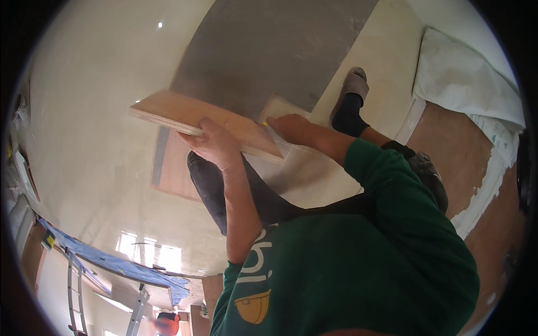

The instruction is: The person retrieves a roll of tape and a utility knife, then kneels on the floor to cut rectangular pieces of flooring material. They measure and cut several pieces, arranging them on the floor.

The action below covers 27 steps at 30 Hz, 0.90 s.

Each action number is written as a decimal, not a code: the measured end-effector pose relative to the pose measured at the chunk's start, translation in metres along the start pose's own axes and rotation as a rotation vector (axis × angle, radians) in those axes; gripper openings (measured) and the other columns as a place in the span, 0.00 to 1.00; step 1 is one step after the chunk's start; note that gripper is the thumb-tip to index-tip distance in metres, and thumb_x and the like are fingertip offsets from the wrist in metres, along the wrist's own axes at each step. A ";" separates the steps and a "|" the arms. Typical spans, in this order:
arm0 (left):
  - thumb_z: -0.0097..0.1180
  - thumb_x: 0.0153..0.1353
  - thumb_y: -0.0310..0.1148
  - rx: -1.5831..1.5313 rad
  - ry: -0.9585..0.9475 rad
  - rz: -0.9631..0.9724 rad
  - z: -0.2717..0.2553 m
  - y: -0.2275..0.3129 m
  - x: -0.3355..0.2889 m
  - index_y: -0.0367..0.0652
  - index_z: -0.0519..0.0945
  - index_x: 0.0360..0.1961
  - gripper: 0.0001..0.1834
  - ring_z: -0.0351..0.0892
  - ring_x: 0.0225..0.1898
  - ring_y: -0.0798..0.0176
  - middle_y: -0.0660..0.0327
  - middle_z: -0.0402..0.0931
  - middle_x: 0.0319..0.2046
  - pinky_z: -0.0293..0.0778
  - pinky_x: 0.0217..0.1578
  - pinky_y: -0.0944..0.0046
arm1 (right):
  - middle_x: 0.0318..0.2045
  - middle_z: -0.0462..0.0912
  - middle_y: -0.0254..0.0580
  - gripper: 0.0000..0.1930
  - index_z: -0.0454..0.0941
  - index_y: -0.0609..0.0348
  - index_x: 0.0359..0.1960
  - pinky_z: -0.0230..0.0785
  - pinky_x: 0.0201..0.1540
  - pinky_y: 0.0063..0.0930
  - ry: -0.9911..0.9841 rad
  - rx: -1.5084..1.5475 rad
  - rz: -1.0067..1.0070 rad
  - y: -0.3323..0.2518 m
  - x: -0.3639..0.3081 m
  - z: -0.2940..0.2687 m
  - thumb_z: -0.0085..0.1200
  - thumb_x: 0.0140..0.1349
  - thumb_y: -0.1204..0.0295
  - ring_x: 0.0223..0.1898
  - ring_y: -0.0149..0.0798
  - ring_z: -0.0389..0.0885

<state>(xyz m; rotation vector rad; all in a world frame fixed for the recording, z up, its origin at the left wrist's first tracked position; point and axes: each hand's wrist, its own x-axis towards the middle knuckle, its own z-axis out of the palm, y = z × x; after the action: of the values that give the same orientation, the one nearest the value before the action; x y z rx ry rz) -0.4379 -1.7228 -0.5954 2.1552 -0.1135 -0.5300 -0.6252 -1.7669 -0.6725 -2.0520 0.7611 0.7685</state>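
Note:
My left hand (216,147) grips the long edge of a plywood board (246,132), its thumb on the top face and its fingers underneath. The board is held tilted above my bent knee. At the board's right end, my right hand (288,127) is closed, with a small yellow bit (265,124) at its fingertips, too small to name. Beyond that hand, a pale flat piece (277,105) overlaps a dark grey sheet (263,56) on the floor. A brown panel with a grey border (175,171) lies partly hidden below the board.
My slippered foot (356,87) stands beside the grey sheet. A white sack (459,78) rests at the right by brown flooring (448,140) with a ragged white edge. At lower left are blue sheeting (106,255), a ladder (75,288) and a person in orange (168,323).

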 end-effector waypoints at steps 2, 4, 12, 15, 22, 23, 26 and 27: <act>0.44 0.64 0.35 0.060 0.000 0.018 0.000 -0.002 0.001 0.28 0.62 0.66 0.31 0.74 0.54 0.34 0.35 0.71 0.55 0.68 0.52 0.44 | 0.39 0.84 0.58 0.11 0.75 0.63 0.46 0.74 0.47 0.51 -0.024 0.004 0.048 0.000 -0.005 -0.002 0.46 0.67 0.72 0.44 0.59 0.84; 0.44 0.64 0.35 0.182 0.004 0.050 -0.001 -0.021 0.006 0.28 0.62 0.66 0.32 0.74 0.54 0.34 0.34 0.70 0.56 0.68 0.53 0.44 | 0.39 0.84 0.58 0.11 0.75 0.63 0.46 0.73 0.47 0.52 -0.045 0.035 0.089 0.002 -0.004 -0.005 0.46 0.67 0.70 0.44 0.59 0.83; 0.46 0.63 0.34 -0.030 0.015 -0.036 -0.004 -0.001 0.002 0.28 0.61 0.67 0.33 0.72 0.57 0.35 0.34 0.70 0.57 0.67 0.56 0.45 | 0.42 0.83 0.62 0.17 0.75 0.64 0.48 0.72 0.47 0.53 0.139 0.371 -0.031 -0.034 0.060 -0.053 0.45 0.70 0.62 0.45 0.61 0.82; 0.47 0.61 0.33 0.027 0.084 -0.004 0.002 -0.001 0.001 0.25 0.63 0.64 0.32 0.74 0.54 0.34 0.33 0.72 0.54 0.68 0.55 0.45 | 0.39 0.82 0.61 0.19 0.73 0.62 0.49 0.70 0.45 0.56 0.132 0.371 -0.117 -0.061 0.120 -0.058 0.40 0.73 0.59 0.41 0.64 0.81; 0.47 0.60 0.34 0.043 0.069 -0.062 -0.002 0.006 -0.002 0.24 0.63 0.64 0.33 0.73 0.55 0.32 0.30 0.71 0.55 0.68 0.56 0.44 | 0.39 0.83 0.63 0.19 0.73 0.64 0.45 0.71 0.45 0.55 0.250 0.326 -0.216 -0.099 0.190 -0.064 0.41 0.71 0.58 0.41 0.63 0.81; 0.47 0.60 0.34 0.052 0.082 -0.062 -0.001 0.008 -0.002 0.24 0.63 0.64 0.33 0.73 0.54 0.32 0.30 0.71 0.54 0.68 0.55 0.44 | 0.39 0.83 0.63 0.19 0.73 0.64 0.45 0.71 0.45 0.55 0.243 0.312 -0.219 -0.101 0.194 -0.067 0.41 0.71 0.59 0.41 0.63 0.81; 0.47 0.60 0.34 0.055 0.073 -0.051 -0.001 0.003 0.000 0.23 0.63 0.63 0.33 0.73 0.54 0.31 0.29 0.71 0.54 0.68 0.55 0.44 | 0.39 0.83 0.62 0.18 0.74 0.64 0.45 0.72 0.46 0.53 0.203 0.257 -0.204 -0.107 0.201 -0.075 0.43 0.69 0.60 0.42 0.61 0.82; 0.47 0.60 0.34 0.051 0.074 -0.040 0.000 0.002 0.000 0.23 0.63 0.63 0.32 0.73 0.53 0.31 0.29 0.71 0.53 0.68 0.55 0.44 | 0.40 0.84 0.61 0.18 0.74 0.64 0.46 0.73 0.47 0.52 0.188 0.236 -0.194 -0.109 0.202 -0.078 0.43 0.69 0.60 0.43 0.61 0.83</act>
<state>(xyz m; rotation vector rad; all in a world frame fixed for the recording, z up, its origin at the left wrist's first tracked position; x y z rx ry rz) -0.4380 -1.7238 -0.5942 2.2284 -0.0441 -0.4735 -0.3983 -1.8267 -0.7312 -1.9646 0.7065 0.3628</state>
